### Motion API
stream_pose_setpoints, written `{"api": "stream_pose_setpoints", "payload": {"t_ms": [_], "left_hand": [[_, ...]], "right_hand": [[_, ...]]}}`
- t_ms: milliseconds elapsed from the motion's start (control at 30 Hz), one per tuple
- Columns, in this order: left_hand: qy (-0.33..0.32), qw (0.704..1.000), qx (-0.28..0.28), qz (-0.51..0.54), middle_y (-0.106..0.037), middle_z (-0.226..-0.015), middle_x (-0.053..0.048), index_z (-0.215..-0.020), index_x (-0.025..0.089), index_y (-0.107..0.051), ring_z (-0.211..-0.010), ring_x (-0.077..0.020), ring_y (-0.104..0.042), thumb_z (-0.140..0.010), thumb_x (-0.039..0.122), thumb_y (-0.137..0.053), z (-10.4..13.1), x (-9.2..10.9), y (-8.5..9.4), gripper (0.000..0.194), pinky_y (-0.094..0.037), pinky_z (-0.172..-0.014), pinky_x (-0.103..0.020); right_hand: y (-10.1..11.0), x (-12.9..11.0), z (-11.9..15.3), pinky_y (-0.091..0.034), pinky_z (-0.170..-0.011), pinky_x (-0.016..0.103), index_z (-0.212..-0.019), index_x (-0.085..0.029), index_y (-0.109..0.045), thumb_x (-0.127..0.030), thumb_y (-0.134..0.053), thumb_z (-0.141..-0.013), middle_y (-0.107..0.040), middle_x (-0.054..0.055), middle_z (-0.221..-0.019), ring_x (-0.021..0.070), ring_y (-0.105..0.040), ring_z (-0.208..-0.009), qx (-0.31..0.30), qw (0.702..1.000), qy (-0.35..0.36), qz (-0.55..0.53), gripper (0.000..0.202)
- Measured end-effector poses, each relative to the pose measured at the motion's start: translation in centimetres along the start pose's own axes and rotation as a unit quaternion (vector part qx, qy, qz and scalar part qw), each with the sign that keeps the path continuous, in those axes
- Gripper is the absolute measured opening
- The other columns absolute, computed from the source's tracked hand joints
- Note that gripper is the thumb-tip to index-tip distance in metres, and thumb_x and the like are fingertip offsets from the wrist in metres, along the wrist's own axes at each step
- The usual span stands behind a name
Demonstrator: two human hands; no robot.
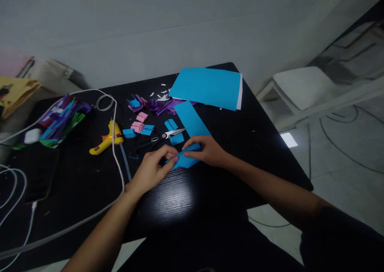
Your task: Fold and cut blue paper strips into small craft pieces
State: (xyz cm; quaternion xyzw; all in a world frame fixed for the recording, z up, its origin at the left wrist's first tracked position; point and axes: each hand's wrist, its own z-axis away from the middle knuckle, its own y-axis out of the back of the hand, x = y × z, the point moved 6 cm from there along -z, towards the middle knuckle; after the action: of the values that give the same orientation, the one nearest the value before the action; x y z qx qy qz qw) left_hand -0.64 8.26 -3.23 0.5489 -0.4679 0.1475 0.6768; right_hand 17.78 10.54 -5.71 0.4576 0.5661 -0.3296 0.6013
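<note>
Left hand [153, 168] and right hand [208, 151] pinch blue paper piece [185, 161], just below frame centre.
Grips narrow, thumbs against fingers; paper likely light, thin, easily creased, best held by edges. Long axis roughly left-right, right end tilting up-frame. Beyond: scissors [172, 133] pointing right, blue strip [193, 120], blue sheet [207, 86] upper centre.
</note>
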Motion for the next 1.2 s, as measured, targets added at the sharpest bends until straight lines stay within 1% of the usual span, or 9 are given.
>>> {"api": "stream_pose_setpoints", "payload": {"t_ms": [133, 367, 467, 600, 700, 800, 967, 1100, 1200], "left_hand": [[0.038, 0.996, -0.001, 0.075, -0.071, -0.082, 0.001, -0.099, 0.021, -0.071, -0.076, -0.0124, -0.067, -0.095, 0.033, -0.068, -0.1, -0.7, 0.1, 0.013, -0.052, -0.068, -0.022], [0.053, 0.988, -0.024, 0.141, -0.077, -0.087, -0.003, -0.100, 0.021, -0.077, -0.081, -0.0145, -0.072, -0.092, 0.031, -0.073, -0.4, -0.7, 0.1, 0.014, -0.057, -0.074, -0.024], [0.056, 0.989, -0.027, 0.136, -0.079, -0.087, -0.003, -0.099, 0.020, -0.078, -0.081, -0.0158, -0.074, -0.091, 0.031, -0.073, -0.4, -0.9, 0.0, 0.014, -0.058, -0.073, -0.025], [0.031, 0.995, -0.012, 0.095, -0.080, -0.088, -0.003, -0.096, 0.021, -0.079, -0.080, -0.0162, -0.074, -0.093, 0.032, -0.072, -0.2, -0.7, 0.0, 0.014, -0.057, -0.071, -0.025], [0.007, 0.997, -0.010, 0.074, -0.079, -0.087, -0.004, -0.094, 0.020, -0.078, -0.079, -0.0162, -0.073, -0.093, 0.031, -0.071, -0.2, -0.4, 0.2, 0.013, -0.057, -0.071, -0.026], [0.001, 0.996, -0.035, 0.079, -0.075, -0.085, -0.003, -0.094, 0.019, -0.073, -0.077, -0.0148, -0.070, -0.092, 0.029, -0.072, -0.2, -0.1, 0.1, 0.011, -0.055, -0.071, -0.025], [0.020, 0.994, -0.063, 0.092, -0.070, -0.083, -0.001, -0.107, 0.019, -0.068, -0.076, -0.0132, -0.064, -0.094, 0.034, -0.068, -0.3, 0.1, -0.3, 0.019, -0.051, -0.070, -0.024], [0.041, 0.993, -0.086, 0.067, -0.070, -0.078, 0.000, -0.092, 0.019, -0.072, -0.071, -0.0126, -0.062, -0.098, 0.038, -0.063, -0.2, -0.2, -0.8, 0.022, -0.046, -0.064, -0.023], [0.039, 0.994, -0.087, 0.062, -0.071, -0.077, 0.000, -0.089, 0.019, -0.072, -0.070, -0.0123, -0.063, -0.097, 0.038, -0.063, -0.1, -0.4, -0.8, 0.023, -0.046, -0.064, -0.023]], "right_hand": [[-0.1, -0.1, -0.1, -0.053, -0.086, 0.033, -0.089, -0.020, -0.081, -0.022, -0.078, -0.080, -0.080, 0.004, -0.092, 0.0188, -0.073, -0.089, -0.018, 0.998, -0.010, -0.061, 0.010], [0.4, 0.2, -0.3, -0.053, -0.093, 0.037, -0.087, -0.021, -0.081, -0.020, -0.068, -0.081, -0.081, 0.005, -0.096, 0.0205, -0.074, -0.096, -0.032, 0.989, -0.059, -0.131, 0.014], [0.3, -0.1, -0.3, -0.052, -0.094, 0.037, -0.087, -0.020, -0.081, -0.027, -0.070, -0.084, -0.081, 0.005, -0.097, 0.0206, -0.073, -0.097, -0.046, 0.989, -0.050, -0.133, 0.013], [0.1, -0.2, -0.2, -0.053, -0.086, 0.034, -0.086, -0.020, -0.080, -0.038, -0.079, -0.082, -0.079, 0.004, -0.090, 0.0195, -0.072, -0.088, -0.036, 0.995, -0.055, -0.079, 0.018], [-0.2, -0.1, -0.1, -0.053, -0.086, 0.033, -0.086, -0.021, -0.079, -0.035, -0.082, -0.080, -0.078, 0.003, -0.089, 0.0188, -0.071, -0.088, -0.037, 0.997, -0.051, -0.051, 0.016], [-0.4, 0.2, 0.0, -0.055, -0.086, 0.033, -0.089, -0.020, -0.077, -0.030, -0.085, -0.076, -0.078, 0.004, -0.092, 0.0186, -0.072, -0.090, -0.038, 0.997, -0.039, -0.053, 0.018], [-0.8, 0.2, 0.2, -0.056, -0.085, 0.033, -0.093, -0.019, -0.075, -0.029, -0.086, -0.076, -0.079, 0.004, -0.093, 0.0195, -0.074, -0.091, -0.041, 0.997, -0.019, -0.062, 0.022], [-0.9, -0.1, 0.3, -0.055, -0.084, 0.033, -0.092, -0.018, -0.074, -0.027, -0.087, -0.074, -0.079, 0.004, -0.090, 0.0195, -0.075, -0.089, -0.037, 0.996, -0.018, -0.075, 0.024], [-0.4, 0.2, 0.1, -0.055, -0.077, 0.031, -0.092, -0.019, -0.073, -0.030, -0.088, -0.072, -0.078, 0.002, -0.083, 0.0180, -0.074, -0.081, -0.014, 0.994, -0.049, -0.098, 0.027]]}}
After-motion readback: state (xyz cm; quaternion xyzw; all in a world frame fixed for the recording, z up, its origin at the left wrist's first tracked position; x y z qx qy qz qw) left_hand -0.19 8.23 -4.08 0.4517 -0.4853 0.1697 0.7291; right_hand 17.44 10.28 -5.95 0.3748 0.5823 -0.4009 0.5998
